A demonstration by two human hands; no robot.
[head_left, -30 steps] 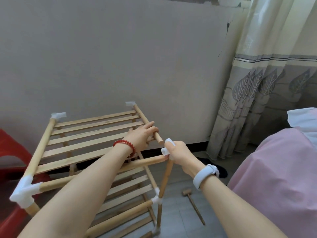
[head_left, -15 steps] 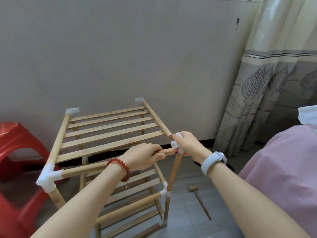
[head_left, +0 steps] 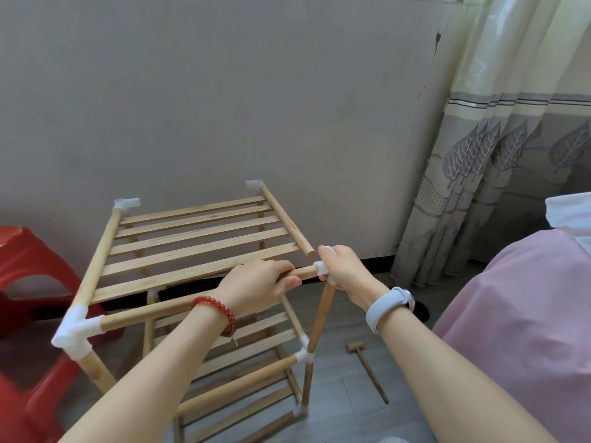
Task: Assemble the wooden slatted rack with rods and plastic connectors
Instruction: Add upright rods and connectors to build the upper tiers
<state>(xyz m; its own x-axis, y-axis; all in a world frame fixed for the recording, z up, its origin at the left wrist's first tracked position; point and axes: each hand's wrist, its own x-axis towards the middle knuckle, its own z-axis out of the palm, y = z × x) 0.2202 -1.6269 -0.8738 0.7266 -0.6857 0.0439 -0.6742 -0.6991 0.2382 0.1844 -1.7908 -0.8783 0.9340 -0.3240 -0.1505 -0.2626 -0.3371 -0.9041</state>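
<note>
The left hand (head_left: 256, 287) curls its fingers (head_left: 281, 266) over the round wooden front rod (head_left: 160, 310), gripping it close to its right end. Just to the right of those fingers the right hand (head_left: 345, 271) wraps round the white plastic corner connector (head_left: 320, 267), thumb and fingers closed on it, so most of the connector is hidden; the front rod's end sits in the connector's left socket. Below the right hand a wooden upright rod (head_left: 319, 318) slants down from the connector to a lower white joint (head_left: 303, 354). Just above the right fingertips the bare end of the wooden right side rod (head_left: 284, 220) hangs free, near the connector but not in it.

Behind both hands lies the top shelf of pale wooden slats (head_left: 198, 247), running leftward to the wooden left side rod (head_left: 99, 260). That rod ends in a white three-way connector (head_left: 75, 330) at the near left corner, and two more white connectors cap the far corners. Lower slatted shelves show beneath the forearms.

A red beaded bracelet (head_left: 220, 311) circles the left wrist, a white band (head_left: 387, 306) the right. On the grey floor right of the rack lies a small wooden mallet (head_left: 367, 366). A red plastic stool (head_left: 28, 282) stands far left, a patterned curtain (head_left: 499, 155) and pink cloth (head_left: 524, 314) to the right.
</note>
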